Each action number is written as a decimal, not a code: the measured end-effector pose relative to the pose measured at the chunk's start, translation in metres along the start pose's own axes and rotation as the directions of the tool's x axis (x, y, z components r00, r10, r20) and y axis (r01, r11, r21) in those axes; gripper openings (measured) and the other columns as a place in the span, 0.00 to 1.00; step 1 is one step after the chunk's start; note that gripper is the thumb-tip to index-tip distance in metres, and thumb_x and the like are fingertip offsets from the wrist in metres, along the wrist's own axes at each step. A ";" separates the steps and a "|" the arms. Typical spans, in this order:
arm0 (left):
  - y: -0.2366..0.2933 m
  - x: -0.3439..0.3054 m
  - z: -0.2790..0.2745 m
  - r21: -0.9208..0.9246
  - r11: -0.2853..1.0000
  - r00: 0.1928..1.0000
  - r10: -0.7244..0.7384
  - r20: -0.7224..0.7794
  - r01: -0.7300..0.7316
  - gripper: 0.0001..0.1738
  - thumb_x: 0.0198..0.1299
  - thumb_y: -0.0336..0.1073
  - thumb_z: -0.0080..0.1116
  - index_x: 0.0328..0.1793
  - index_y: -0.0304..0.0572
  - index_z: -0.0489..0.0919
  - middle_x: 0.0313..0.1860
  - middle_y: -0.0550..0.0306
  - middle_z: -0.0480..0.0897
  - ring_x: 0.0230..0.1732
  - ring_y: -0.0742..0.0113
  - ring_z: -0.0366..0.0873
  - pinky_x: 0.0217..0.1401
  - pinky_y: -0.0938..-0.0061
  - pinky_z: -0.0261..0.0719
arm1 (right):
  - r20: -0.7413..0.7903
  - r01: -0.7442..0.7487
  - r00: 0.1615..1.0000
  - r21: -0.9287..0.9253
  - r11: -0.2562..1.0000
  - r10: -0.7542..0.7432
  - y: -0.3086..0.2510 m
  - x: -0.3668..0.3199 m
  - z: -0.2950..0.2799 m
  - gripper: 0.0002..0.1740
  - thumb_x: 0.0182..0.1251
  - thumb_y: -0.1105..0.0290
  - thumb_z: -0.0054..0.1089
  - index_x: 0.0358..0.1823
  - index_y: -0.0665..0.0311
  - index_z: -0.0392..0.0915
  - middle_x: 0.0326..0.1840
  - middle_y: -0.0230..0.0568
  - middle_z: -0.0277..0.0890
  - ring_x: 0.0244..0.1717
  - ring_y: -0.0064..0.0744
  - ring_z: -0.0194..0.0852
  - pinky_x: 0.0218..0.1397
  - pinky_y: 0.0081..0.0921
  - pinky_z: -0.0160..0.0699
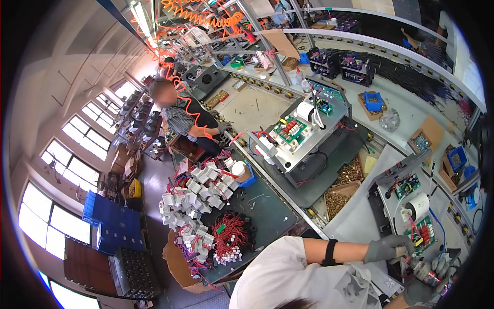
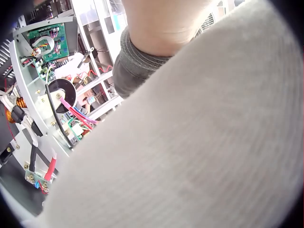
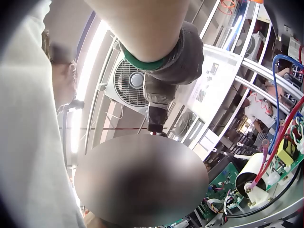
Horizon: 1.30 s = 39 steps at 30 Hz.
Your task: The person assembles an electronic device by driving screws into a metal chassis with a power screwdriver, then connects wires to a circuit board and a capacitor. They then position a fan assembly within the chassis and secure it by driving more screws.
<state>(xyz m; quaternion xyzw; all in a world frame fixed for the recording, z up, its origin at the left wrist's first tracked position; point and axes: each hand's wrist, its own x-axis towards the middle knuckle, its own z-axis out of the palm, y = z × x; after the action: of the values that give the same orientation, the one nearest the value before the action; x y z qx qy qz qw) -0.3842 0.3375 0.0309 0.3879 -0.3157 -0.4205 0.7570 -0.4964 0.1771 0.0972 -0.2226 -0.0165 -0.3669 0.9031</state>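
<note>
The right hand (image 1: 419,292) is clamping round a red-and-clear tool (image 1: 423,270), its long axis pointing roughly toward the left hand (image 1: 383,249); whether that hand is pinching anything, I cannot tell. The open chassis (image 1: 399,222) is lying to the person's left of both hands, its green board (image 1: 425,234) sitting nearer the left one; beyond its metal edge, pale tabletop (image 1: 350,221) is leaving room toward the next unit (image 1: 303,141).

Orange coiled hose (image 1: 231,20) — blue crates (image 1: 110,212), probably plastic — windows (image 1: 36,210) behind
</note>
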 end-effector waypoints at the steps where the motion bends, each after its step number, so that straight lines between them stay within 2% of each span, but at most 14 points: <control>1: -0.002 0.001 -0.001 0.002 1.000 1.000 0.000 0.001 0.000 0.12 0.62 0.34 0.41 0.46 0.35 0.71 0.33 0.56 0.75 0.19 0.74 0.70 0.23 0.78 0.69 | 0.008 0.006 1.000 -0.002 1.000 -0.006 -0.005 0.000 -0.014 0.17 0.60 0.58 0.55 0.39 0.67 0.71 0.36 0.37 0.64 0.36 0.32 0.65 0.38 0.28 0.70; 16: -0.009 0.015 0.006 0.127 0.991 0.998 -0.052 0.031 0.048 0.13 0.63 0.34 0.40 0.48 0.35 0.70 0.33 0.57 0.74 0.21 0.74 0.72 0.25 0.77 0.72 | 0.089 0.100 0.992 -0.050 0.994 -0.095 -0.040 -0.006 -0.113 0.18 0.63 0.62 0.52 0.46 0.69 0.69 0.40 0.38 0.65 0.41 0.32 0.63 0.42 0.29 0.68; 23: -0.012 0.021 -0.004 0.272 0.960 0.995 -0.049 -0.087 0.071 0.19 0.67 0.41 0.41 0.58 0.38 0.69 0.35 0.58 0.74 0.33 0.71 0.75 0.39 0.77 0.73 | 0.132 0.138 0.983 -0.087 0.987 -0.126 -0.052 0.000 -0.136 0.18 0.65 0.63 0.50 0.49 0.71 0.68 0.42 0.38 0.65 0.43 0.32 0.62 0.45 0.29 0.67; 25: 0.005 0.027 -0.014 0.534 0.814 0.960 -0.100 -0.263 0.231 0.19 0.66 0.40 0.43 0.59 0.42 0.70 0.38 0.53 0.78 0.38 0.59 0.77 0.42 0.71 0.74 | 0.141 0.145 0.981 -0.097 0.985 -0.131 -0.053 -0.003 -0.148 0.19 0.65 0.64 0.50 0.50 0.71 0.68 0.42 0.38 0.65 0.43 0.32 0.62 0.45 0.29 0.67; 26: 0.016 0.035 -0.020 0.531 0.815 0.959 -0.103 -0.263 0.233 0.19 0.66 0.40 0.43 0.59 0.42 0.70 0.38 0.53 0.78 0.38 0.59 0.77 0.42 0.71 0.74 | 0.146 0.149 0.980 -0.104 0.983 -0.133 -0.053 -0.002 -0.148 0.19 0.65 0.64 0.49 0.51 0.71 0.68 0.42 0.38 0.65 0.43 0.32 0.62 0.46 0.29 0.67; 28: 0.031 0.051 -0.028 0.875 0.477 0.977 0.136 -0.164 0.080 0.16 0.59 0.39 0.50 0.53 0.44 0.75 0.39 0.50 0.79 0.40 0.51 0.77 0.42 0.63 0.74 | 0.160 0.154 0.978 -0.117 0.981 -0.134 -0.055 0.002 -0.150 0.19 0.65 0.65 0.49 0.52 0.72 0.67 0.43 0.38 0.65 0.44 0.32 0.62 0.46 0.29 0.66; 29: 0.028 0.059 -0.032 0.873 0.480 0.976 0.140 -0.167 0.080 0.16 0.59 0.39 0.50 0.53 0.44 0.75 0.39 0.50 0.79 0.40 0.51 0.77 0.42 0.63 0.74 | 0.170 0.155 0.976 -0.123 0.980 -0.133 -0.056 0.004 -0.149 0.19 0.66 0.65 0.49 0.52 0.72 0.67 0.43 0.38 0.65 0.44 0.32 0.62 0.47 0.29 0.66; 31: 0.011 0.087 -0.043 0.961 0.222 0.940 0.331 0.085 -0.166 0.14 0.48 0.38 0.57 0.42 0.46 0.80 0.36 0.51 0.80 0.39 0.50 0.77 0.39 0.58 0.73 | 0.196 0.164 0.971 -0.133 0.977 -0.136 -0.059 0.006 -0.153 0.20 0.66 0.65 0.48 0.53 0.72 0.67 0.44 0.38 0.65 0.45 0.32 0.61 0.47 0.30 0.66; 33: -0.008 0.110 -0.045 0.957 0.138 0.910 0.368 0.190 -0.256 0.12 0.44 0.38 0.59 0.36 0.47 0.81 0.34 0.52 0.79 0.38 0.51 0.76 0.39 0.58 0.72 | 0.227 0.182 0.963 -0.149 0.972 -0.145 -0.059 0.006 -0.138 0.20 0.66 0.66 0.48 0.54 0.73 0.66 0.44 0.38 0.65 0.45 0.32 0.61 0.48 0.30 0.66; 34: -0.018 0.121 -0.043 0.939 0.058 0.874 0.389 0.292 -0.339 0.10 0.40 0.38 0.61 0.31 0.47 0.82 0.31 0.52 0.79 0.37 0.52 0.76 0.38 0.59 0.72 | 0.240 0.194 0.959 -0.168 0.967 -0.151 -0.037 0.009 -0.078 0.20 0.67 0.66 0.47 0.55 0.73 0.66 0.44 0.38 0.65 0.46 0.32 0.61 0.48 0.30 0.66; 35: -0.030 0.133 -0.041 0.969 -0.033 0.958 0.147 0.247 -0.245 0.11 0.33 0.37 0.63 0.28 0.50 0.82 0.28 0.53 0.79 0.37 0.53 0.76 0.38 0.60 0.73 | 0.235 0.221 0.957 -0.214 0.951 -0.170 -0.061 -0.002 -0.082 0.20 0.67 0.66 0.47 0.55 0.73 0.66 0.45 0.38 0.65 0.46 0.32 0.61 0.49 0.30 0.65; 36: -0.079 0.152 -0.059 0.949 -0.019 0.930 0.196 0.311 -0.314 0.10 0.31 0.36 0.63 0.26 0.51 0.82 0.28 0.54 0.79 0.36 0.53 0.76 0.38 0.61 0.73 | 0.317 0.039 0.948 -0.075 0.996 -0.013 -0.065 -0.008 -0.077 0.24 0.65 0.66 0.49 0.60 0.74 0.65 0.58 0.46 0.67 0.54 0.36 0.64 0.59 0.33 0.65; 38: -0.069 0.151 -0.061 0.962 -0.015 0.961 -0.057 0.271 -0.272 0.13 0.33 0.38 0.63 0.32 0.56 0.84 0.29 0.58 0.81 0.35 0.54 0.77 0.36 0.62 0.73 | 0.243 0.018 0.970 -0.004 1.000 -0.016 -0.061 -0.010 -0.046 0.25 0.64 0.64 0.51 0.59 0.74 0.67 0.49 0.49 0.76 0.48 0.39 0.72 0.58 0.41 0.70; 39: -0.059 0.149 -0.066 0.969 -0.032 0.965 -0.104 0.241 -0.246 0.13 0.37 0.37 0.62 0.34 0.58 0.85 0.30 0.57 0.81 0.35 0.55 0.78 0.36 0.61 0.72 | 0.084 0.268 0.963 -0.249 0.931 -0.254 -0.062 -0.022 -0.065 0.21 0.64 0.63 0.50 0.53 0.71 0.71 0.44 0.46 0.76 0.45 0.40 0.72 0.55 0.45 0.71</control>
<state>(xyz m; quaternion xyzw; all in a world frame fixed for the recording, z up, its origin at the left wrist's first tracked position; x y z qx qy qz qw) -0.2877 0.2066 -0.0292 0.7403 -0.6300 -0.0703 0.2237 -0.5630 0.1249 0.0585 -0.3432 -0.0209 -0.4769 0.8089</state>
